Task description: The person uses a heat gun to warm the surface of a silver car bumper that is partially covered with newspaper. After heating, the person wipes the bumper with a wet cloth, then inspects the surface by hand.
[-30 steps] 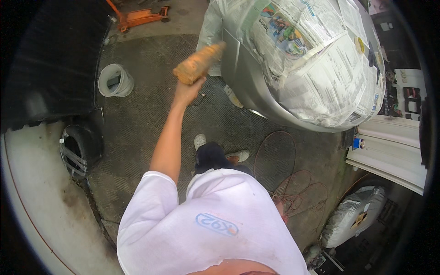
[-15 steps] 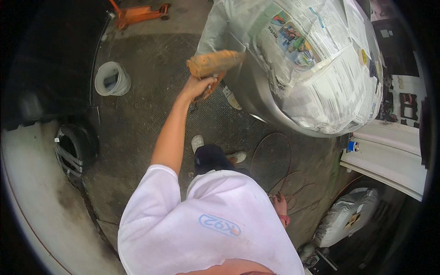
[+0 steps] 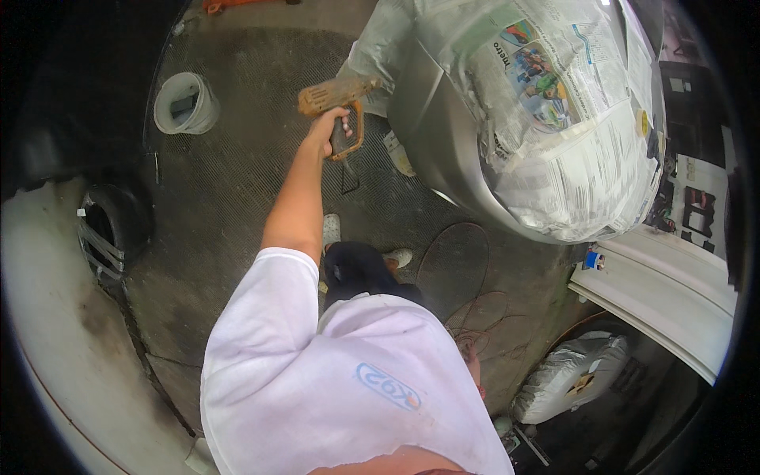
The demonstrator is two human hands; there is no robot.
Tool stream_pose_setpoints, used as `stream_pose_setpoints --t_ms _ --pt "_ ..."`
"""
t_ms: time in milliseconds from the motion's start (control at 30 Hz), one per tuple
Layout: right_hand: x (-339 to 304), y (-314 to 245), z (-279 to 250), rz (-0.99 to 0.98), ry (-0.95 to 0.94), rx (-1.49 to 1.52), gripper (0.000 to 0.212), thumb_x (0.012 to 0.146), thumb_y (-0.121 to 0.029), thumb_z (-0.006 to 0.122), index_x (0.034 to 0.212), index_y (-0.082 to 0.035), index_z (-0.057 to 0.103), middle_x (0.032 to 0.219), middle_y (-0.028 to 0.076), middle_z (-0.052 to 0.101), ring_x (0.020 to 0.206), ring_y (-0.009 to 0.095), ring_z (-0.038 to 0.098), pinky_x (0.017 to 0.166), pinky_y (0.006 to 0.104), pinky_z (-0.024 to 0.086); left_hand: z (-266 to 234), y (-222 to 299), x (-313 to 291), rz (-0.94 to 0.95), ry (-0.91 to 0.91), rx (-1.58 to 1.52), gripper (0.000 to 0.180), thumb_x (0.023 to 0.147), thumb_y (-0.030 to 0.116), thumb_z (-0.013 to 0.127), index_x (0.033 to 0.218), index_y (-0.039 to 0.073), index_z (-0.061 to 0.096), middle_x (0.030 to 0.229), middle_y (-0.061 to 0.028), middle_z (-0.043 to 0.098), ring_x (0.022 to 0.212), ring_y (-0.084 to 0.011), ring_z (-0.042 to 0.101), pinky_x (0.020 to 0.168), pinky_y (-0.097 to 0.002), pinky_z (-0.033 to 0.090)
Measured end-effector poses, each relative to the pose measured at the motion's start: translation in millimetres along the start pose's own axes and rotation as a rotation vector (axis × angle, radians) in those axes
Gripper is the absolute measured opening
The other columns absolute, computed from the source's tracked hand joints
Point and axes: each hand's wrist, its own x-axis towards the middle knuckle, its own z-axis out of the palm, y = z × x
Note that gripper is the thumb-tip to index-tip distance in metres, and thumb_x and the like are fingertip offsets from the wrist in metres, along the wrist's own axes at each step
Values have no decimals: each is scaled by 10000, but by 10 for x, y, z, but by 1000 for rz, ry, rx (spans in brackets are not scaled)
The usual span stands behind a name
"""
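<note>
My left hand (image 3: 331, 128) is wrapped round the grip of a worn orange heat gun (image 3: 332, 96), held out at arm's length. Its nozzle points right, toward a silver-grey car body panel (image 3: 443, 134), and there is a gap between them. A dark cord hangs below the handle. Newspaper sheets (image 3: 546, 111) and clear film cover the upper part beside the panel. My right hand (image 3: 469, 348) is low by my right side, mostly hidden by my white shirt, so its fingers do not show clearly. Loops of thin reddish hose or cord (image 3: 484, 294) lie close to it.
A white bucket (image 3: 207, 111) with something dark inside stands at left. Below it, a tyre (image 3: 131, 229) leans by a pale panel (image 3: 43, 317). At right are a white ridged panel (image 3: 649, 285) and a plastic-wrapped bundle (image 3: 570, 376). An orange floor jack (image 3: 226, 4) shows at the top edge.
The heat gun has moved left, away from the grey panel, and turned so its looped handle shows. My right hand is more hidden by the shirt. The whole view has shifted a little.
</note>
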Motion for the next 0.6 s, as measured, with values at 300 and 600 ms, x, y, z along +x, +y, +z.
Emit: stream_pose_setpoints --t_ms 300,600 --pt "-250 430 -105 71 104 123 655 1049 -250 669 1617 25 491 1529 283 632 1409 386 630 1173 443 486 -232 -1186 -88 -257 158 -11 162 1006 202 707 931 71 650 777 -40 613 701 -165 608 688 -335 582" --pt "-190 288 -262 93 18 80 672 1040 -265 679 1618 20 487 1534 309 615 1411 406 624 1172 452 487 -571 -2441 42 -158 305 576 495 964 338 818 1338 30 713 1393 -178 720 1328 -339 656 1147 -478 487"
